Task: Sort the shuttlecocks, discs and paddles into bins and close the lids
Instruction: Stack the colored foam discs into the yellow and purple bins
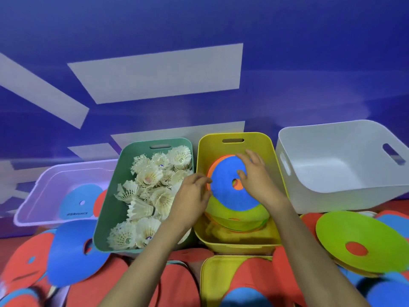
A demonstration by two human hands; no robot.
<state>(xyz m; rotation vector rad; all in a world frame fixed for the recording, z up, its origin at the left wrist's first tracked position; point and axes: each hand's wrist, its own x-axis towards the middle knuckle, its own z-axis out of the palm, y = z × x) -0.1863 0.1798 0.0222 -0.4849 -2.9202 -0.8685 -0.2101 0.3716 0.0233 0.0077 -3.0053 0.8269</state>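
My right hand (256,176) lies flat on the blue disc (225,196) in the yellow bin (259,140), fingers spread and relaxed, thumb just beside the centre hole. My left hand (193,196) comes in over the bin's left wall with bent fingers at the disc's left edge. It's touching the edge, but I can't tell if it's actually pinching it.

The disc nearly fills the bin side to side, with some yellow wall showing behind it. It sits hole up, tilted a bit, with its far edge on an orange disc (215,162) and its near edge on a green disc (243,214). It's round, so no long axis, but the bin runs lengthwise away from me. The green bin (110,207) of shuttlecocks (150,178) is tight against my left wrist, and the white bin (332,173) is just to the right.
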